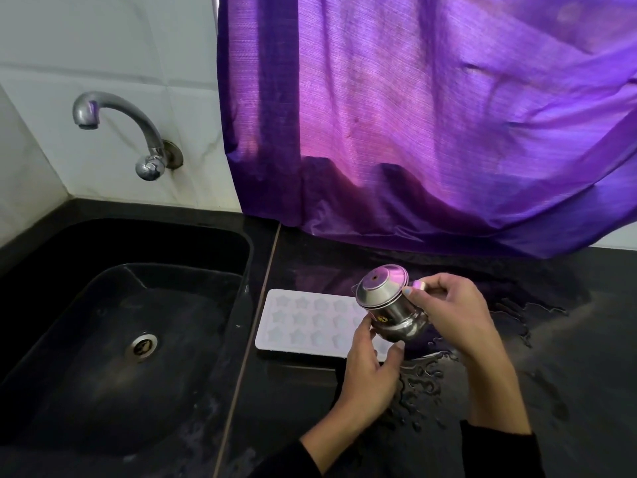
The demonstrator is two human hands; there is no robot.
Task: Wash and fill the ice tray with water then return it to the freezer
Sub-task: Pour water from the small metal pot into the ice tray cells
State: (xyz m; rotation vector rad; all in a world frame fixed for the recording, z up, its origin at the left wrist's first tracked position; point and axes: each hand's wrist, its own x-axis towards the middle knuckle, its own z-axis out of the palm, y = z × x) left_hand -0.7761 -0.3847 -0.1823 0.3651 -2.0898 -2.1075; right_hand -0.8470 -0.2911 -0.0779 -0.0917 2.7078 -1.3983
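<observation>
ice tray (303, 320): flat on black bench (568, 339), just right of sink (103, 339) | steel pot (389, 305): tilted above tray's right end | left hand (370, 367) grip: cups pot's base | right hand (448, 312) grip: pinches its handle | spilled water (424, 381): right of tray

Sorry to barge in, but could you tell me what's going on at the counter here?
A person is holding a small lidded steel jug in both hands above a white ice tray with star-shaped cups. The left hand supports the jug's base, and the right hand grips its handle, tilting it toward the tray. The tray lies flat on the black counter just right of the sink. Water is puddled on the counter, and nothing is running from the tap.
</observation>
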